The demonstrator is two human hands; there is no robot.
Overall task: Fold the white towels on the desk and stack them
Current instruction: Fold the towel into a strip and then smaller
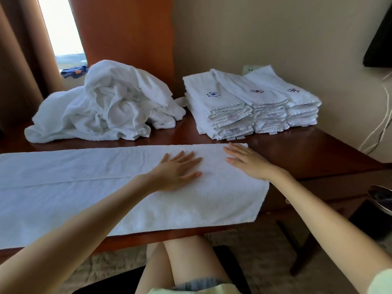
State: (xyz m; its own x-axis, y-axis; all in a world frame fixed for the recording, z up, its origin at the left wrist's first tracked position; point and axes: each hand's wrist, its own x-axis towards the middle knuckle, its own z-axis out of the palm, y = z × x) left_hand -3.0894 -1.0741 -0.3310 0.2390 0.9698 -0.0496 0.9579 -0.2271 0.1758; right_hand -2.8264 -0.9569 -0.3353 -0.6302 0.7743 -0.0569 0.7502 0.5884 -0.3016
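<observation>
A long white towel (84, 187), folded lengthwise, lies flat along the front of the wooden desk (307, 149). My left hand (178, 170) rests flat on its right part, fingers straight and pointing right. My right hand (248, 162) lies flat on the towel's far right end, fingers straight and pointing left. A rumpled heap of unfolded white towels (101, 107) sits at the back left. At the back right stand neat stacks of folded white towels (250, 102) with small embroidered marks on top.
A wooden panel (127, 28) and a beige wall rise behind the desk. Brown curtains and a window are at the left. White cables (381, 124) hang at the right, with a dark bin (379, 200) below. My knees show under the desk's front edge.
</observation>
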